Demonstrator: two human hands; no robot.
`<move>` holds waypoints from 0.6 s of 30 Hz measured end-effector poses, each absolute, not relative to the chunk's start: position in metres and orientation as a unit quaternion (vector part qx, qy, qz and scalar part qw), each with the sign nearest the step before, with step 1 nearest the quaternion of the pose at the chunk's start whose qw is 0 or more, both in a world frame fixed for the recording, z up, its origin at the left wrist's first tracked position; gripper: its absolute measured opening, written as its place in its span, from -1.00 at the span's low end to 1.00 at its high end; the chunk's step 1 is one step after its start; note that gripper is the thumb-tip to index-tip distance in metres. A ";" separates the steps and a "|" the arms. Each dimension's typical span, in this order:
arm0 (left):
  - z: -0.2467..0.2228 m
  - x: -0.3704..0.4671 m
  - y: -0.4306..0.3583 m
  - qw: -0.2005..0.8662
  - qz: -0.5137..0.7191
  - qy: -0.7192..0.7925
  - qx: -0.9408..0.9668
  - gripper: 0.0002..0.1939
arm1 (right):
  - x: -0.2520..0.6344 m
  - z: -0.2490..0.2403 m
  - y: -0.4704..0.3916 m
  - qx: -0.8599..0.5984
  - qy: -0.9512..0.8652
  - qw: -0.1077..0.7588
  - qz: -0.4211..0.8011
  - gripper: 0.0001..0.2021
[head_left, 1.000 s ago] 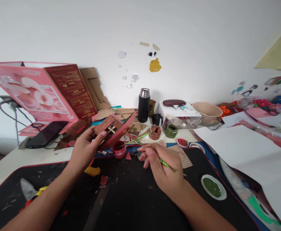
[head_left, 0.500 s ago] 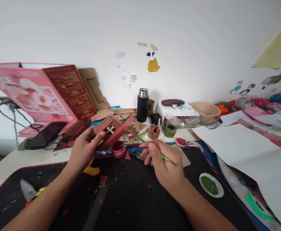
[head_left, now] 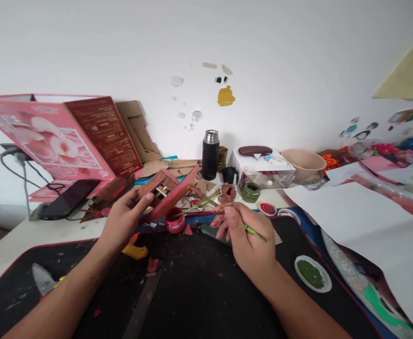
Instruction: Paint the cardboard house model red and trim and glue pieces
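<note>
My left hand is closed around a small model house, reddish-brown with a latticed window opening and a pink-red edge, and holds it tilted above the mat. My right hand pinches a thin paintbrush with a green handle. Its brown-tipped end points left, close to the right edge of the model house; whether they touch I cannot tell. Below the house stands an open jar of red paint, with a second green-handled brush leaning out of it. A brown paint jar is just beyond my right hand.
A green paint jar, a lid with red paint and a lid with green paint lie to the right. A black flask stands at the back. Scissors and a yellow-handled tool rest on the black mat.
My right hand has shifted slightly to the right with the paintbrush. My left hand holds the model house almost unmoved. The whole view has moved a little.
</note>
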State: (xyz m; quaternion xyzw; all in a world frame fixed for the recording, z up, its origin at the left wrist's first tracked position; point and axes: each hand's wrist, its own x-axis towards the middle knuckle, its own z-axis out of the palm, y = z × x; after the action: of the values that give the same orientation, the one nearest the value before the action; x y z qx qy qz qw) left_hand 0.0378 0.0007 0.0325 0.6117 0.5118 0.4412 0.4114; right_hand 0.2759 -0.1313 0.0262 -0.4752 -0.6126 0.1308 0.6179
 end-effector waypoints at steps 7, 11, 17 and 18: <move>0.031 0.037 0.002 0.415 0.436 0.525 0.602 -0.24 | 0.273 0.024 -0.133 -0.463 -0.626 0.616 0.123 -0.71; 0.026 0.033 0.006 0.414 0.424 0.524 0.612 -0.26 | 0.268 0.022 -0.133 -0.445 -0.650 0.604 0.122 -0.73; 0.030 0.035 0.003 0.412 0.425 0.536 0.602 -0.19 | 0.270 0.023 -0.133 -0.435 -0.654 0.607 0.118 -0.74; 0.030 0.035 0.003 0.415 0.427 0.535 0.600 -0.18 | 0.272 0.024 -0.133 -0.441 -0.647 0.610 0.119 -0.74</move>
State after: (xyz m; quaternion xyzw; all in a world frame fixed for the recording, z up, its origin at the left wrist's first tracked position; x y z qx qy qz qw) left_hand 0.0355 0.0030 0.0302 0.5999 0.5346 0.4269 0.4149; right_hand 0.2717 -0.1325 0.0238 -0.4415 -0.6472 0.1187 0.6101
